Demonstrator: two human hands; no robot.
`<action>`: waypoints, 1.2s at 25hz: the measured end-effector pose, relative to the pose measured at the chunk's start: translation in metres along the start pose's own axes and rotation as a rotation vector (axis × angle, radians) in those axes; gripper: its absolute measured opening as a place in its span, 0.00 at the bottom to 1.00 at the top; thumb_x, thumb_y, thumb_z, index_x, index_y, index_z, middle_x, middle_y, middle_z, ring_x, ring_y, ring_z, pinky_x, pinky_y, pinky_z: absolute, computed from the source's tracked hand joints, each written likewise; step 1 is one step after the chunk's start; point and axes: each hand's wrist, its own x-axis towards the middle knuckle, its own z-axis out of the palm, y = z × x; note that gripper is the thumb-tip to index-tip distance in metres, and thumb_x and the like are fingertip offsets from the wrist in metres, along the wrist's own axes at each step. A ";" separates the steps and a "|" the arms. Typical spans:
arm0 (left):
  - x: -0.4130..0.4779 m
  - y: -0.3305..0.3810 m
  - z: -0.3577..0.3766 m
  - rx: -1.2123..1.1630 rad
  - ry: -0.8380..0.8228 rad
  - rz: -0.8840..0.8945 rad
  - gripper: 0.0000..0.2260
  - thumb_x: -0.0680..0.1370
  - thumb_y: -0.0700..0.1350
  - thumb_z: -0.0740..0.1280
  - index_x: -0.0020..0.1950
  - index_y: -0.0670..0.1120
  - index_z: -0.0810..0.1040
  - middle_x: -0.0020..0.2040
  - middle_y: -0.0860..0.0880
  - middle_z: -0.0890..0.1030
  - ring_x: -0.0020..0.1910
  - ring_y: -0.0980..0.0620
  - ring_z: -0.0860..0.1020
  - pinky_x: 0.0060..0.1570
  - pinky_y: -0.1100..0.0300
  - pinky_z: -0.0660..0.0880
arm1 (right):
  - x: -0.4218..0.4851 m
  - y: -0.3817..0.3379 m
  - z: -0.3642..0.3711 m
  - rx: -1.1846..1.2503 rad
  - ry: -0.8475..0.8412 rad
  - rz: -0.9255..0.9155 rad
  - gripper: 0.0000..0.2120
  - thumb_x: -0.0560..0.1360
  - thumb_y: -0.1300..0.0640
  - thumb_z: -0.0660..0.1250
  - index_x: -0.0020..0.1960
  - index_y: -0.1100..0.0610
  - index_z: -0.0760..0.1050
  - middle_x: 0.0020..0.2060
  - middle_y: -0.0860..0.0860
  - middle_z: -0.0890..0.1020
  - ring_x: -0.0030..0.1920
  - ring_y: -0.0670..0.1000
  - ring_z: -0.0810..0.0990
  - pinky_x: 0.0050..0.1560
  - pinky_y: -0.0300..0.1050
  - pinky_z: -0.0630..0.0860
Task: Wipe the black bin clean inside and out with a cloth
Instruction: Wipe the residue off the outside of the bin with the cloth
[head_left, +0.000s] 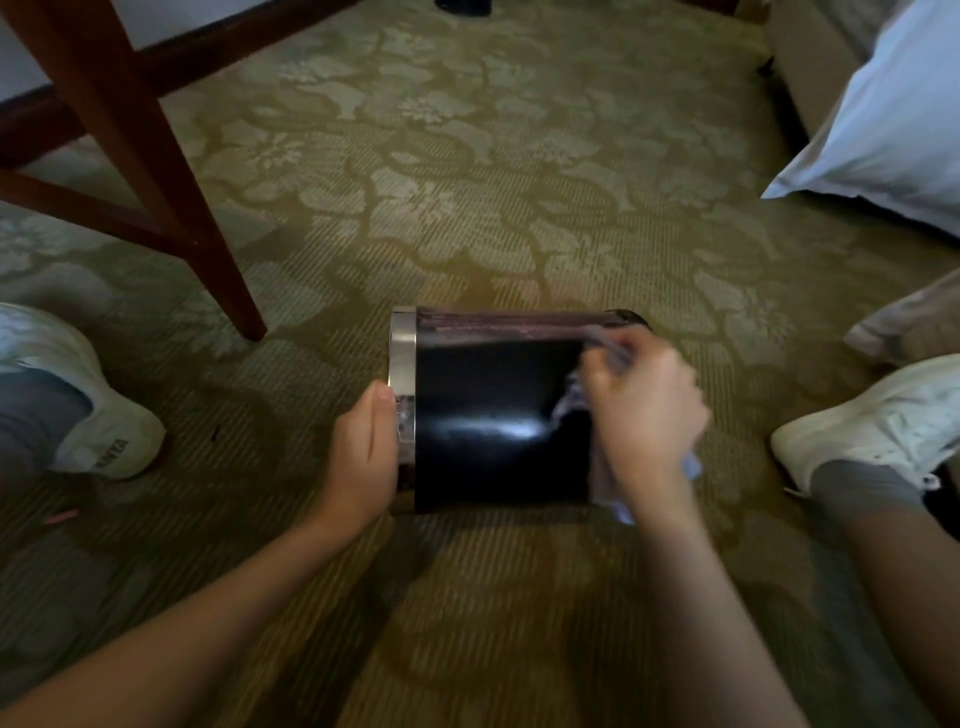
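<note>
Lying on its side on the carpet (467, 156), the bin (493, 415) has its silver rim (402, 364) to the left. The left hand (363, 457) grips that rim, fingers curled over it. The right hand (641, 410), blurred, is clenched on the cloth (613, 483) against the outer wall near the base. Judging by this, the outside is in hand; whether the inside is done cannot be told.

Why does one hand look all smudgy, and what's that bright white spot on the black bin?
In the head view, the right hand and its cloth are smeared by motion blur; the left hand, on the bin's rim, looks sharper. The white streak on the black bin is glare on its glossy side.
</note>
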 end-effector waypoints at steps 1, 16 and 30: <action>-0.002 -0.001 -0.001 -0.011 -0.015 -0.009 0.18 0.84 0.50 0.50 0.42 0.45 0.74 0.34 0.46 0.79 0.30 0.52 0.78 0.27 0.56 0.74 | 0.006 0.016 -0.008 0.017 0.029 0.049 0.14 0.75 0.46 0.65 0.58 0.48 0.78 0.50 0.54 0.82 0.51 0.62 0.80 0.44 0.49 0.70; -0.014 -0.003 -0.003 0.039 0.002 0.052 0.16 0.82 0.48 0.51 0.39 0.46 0.71 0.28 0.46 0.73 0.26 0.50 0.72 0.24 0.46 0.69 | -0.057 -0.062 0.028 0.081 -0.065 -0.373 0.11 0.74 0.47 0.65 0.56 0.45 0.78 0.49 0.49 0.79 0.45 0.57 0.81 0.37 0.46 0.68; -0.052 -0.024 -0.006 0.091 -0.088 0.049 0.18 0.80 0.50 0.51 0.43 0.40 0.75 0.33 0.45 0.78 0.29 0.46 0.77 0.27 0.50 0.74 | -0.090 -0.078 0.020 0.171 -0.156 -0.338 0.09 0.74 0.47 0.65 0.53 0.45 0.78 0.48 0.48 0.79 0.43 0.55 0.81 0.38 0.43 0.65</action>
